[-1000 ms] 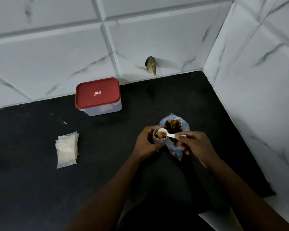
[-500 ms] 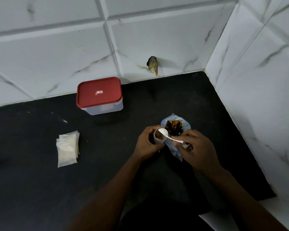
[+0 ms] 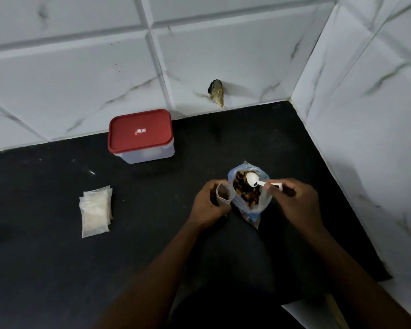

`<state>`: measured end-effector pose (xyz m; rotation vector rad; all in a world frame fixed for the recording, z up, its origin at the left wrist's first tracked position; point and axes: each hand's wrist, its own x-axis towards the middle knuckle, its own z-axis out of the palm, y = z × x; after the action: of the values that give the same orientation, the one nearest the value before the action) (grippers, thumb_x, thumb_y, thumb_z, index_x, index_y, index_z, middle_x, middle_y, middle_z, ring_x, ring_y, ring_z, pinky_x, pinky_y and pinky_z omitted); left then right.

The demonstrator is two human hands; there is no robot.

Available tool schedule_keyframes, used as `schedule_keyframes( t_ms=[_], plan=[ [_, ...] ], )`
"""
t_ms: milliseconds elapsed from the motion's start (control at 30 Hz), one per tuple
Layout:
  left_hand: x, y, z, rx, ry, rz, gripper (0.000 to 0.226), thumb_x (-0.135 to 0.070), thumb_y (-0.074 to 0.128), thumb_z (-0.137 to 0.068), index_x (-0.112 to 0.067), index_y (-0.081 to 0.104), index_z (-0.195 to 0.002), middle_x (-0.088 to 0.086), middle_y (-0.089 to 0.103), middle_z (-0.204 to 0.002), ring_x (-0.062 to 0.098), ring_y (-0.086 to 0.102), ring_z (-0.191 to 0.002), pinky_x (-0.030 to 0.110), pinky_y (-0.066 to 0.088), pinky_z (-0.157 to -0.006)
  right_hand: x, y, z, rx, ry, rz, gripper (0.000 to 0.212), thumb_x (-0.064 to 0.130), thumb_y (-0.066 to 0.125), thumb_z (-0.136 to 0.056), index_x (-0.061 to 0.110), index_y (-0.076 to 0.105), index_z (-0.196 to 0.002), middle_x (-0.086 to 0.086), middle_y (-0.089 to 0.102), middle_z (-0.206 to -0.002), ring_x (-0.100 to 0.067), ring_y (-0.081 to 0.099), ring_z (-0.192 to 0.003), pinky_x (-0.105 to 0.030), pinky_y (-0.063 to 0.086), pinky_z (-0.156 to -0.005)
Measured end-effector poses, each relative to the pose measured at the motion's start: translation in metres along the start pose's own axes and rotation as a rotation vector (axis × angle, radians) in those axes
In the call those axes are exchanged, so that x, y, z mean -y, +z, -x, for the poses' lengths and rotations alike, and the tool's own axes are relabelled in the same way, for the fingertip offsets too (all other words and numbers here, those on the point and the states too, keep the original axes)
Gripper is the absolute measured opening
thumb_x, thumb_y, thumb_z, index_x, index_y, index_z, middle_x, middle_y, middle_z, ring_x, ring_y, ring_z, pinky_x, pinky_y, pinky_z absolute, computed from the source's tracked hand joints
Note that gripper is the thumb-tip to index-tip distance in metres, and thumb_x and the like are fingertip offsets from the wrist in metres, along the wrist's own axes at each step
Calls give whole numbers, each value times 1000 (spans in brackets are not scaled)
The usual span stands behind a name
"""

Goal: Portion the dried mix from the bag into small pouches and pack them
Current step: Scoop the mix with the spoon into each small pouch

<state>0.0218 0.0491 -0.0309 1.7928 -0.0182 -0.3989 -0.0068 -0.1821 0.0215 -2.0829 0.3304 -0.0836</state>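
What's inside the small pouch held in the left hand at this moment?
The small pouch, gripped open by the left hand, shows some brown dried mix inside its mouth. How full it is cannot be seen: the hand and the pouch's wall cover its lower part.

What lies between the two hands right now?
In the head view, the open bag of dried mix stands between the left hand, holding a small pouch, and the right hand, which pinches the white spoon over the bag's mouth.
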Motion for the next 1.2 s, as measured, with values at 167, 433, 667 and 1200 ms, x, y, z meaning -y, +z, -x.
schedule_keyframes(
  t_ms=[167,433,667,1200],
  plan=[
    [-1,0,4,-2,22,-9,48,5,74,-79,-21,62,-118,-5,68,-112,3,67,-104,19,55,-85,-2,-3,-9,85,65,177,9,28,72,-91,22,75,-97,10,72,-85,2,67,-78,-15,50,-67],
    [1,-1,3,43,-19,-37,41,-5,75,-85,-23,62,-120,-5,69,-115,5,67,-106,31,57,-92,14,13,-7,135,130,165,1,22,72,-91,22,73,-91,7,72,-81,-2,69,-65,-19,54,-58],
    [-2,-2,3,73,4,-49,43,-4,74,-87,-18,63,-126,-6,68,-119,-1,65,-110,17,53,-89,13,21,-2,119,256,12,8,16,68,-94,17,71,-88,-1,73,-76,-10,72,-64,-27,61,-63],
    [5,0,3,60,-47,4,43,-6,74,-88,-25,64,-125,-8,66,-124,3,64,-114,28,54,-98,12,25,5,102,504,-254,9,14,65,-95,17,73,-98,-4,76,-85,-15,74,-75,-28,59,-68]
  ],
)
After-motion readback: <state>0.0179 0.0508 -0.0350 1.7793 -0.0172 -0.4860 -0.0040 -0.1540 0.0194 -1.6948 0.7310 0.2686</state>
